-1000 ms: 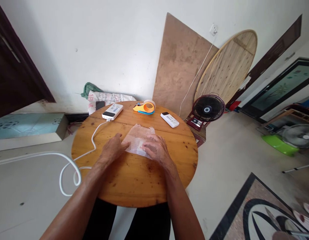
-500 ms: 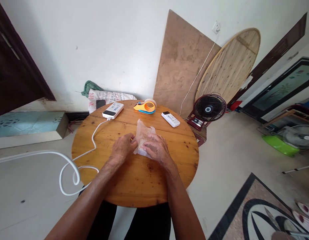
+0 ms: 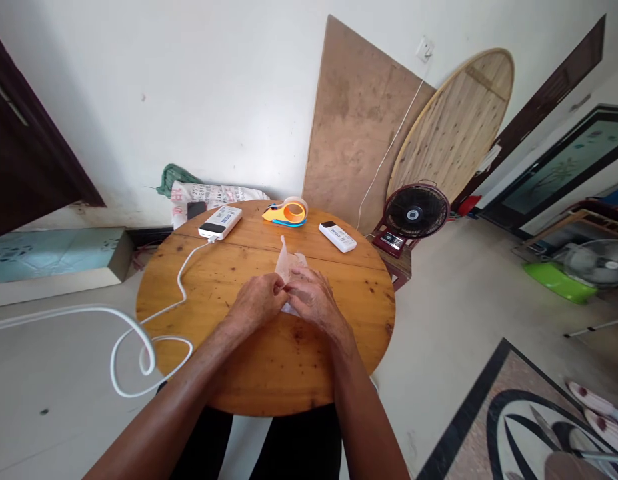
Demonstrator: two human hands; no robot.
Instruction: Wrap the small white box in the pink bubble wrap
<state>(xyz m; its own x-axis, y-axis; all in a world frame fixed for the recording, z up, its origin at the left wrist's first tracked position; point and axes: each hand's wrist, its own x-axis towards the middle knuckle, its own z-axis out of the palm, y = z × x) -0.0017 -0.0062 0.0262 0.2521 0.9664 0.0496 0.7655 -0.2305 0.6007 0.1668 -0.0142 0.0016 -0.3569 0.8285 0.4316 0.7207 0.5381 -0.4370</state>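
One crinkled bit of see-through plastic wrap point(image 3: 287, 264) sits right between and partly under both hands, on a round wooden tabletop point(image 3: 361, 303). Left hand point(image 3: 259, 300) has its fingers bent, with thumb and forefinger pinching the wrap's near-left side. Right hand point(image 3: 313, 297) is curled over the other side, fingertips almost meeting the left ones; can't really tell if it's gripping or just pressing down. One corner of the wrap pokes up past the fingers.

Straight ahead of the hands, near the far edge, is an orange and blue tape dispenser point(image 3: 277, 214). Ahead and left of the left hand there's a white power bank point(image 3: 221, 223) with a white cable point(image 3: 181, 267) plugged in, looping down beside the left forearm. Ahead-right of the right hand, a second white block point(image 3: 337, 237). Way off to the right, past the table edge: a dark red fan point(image 3: 413, 215).
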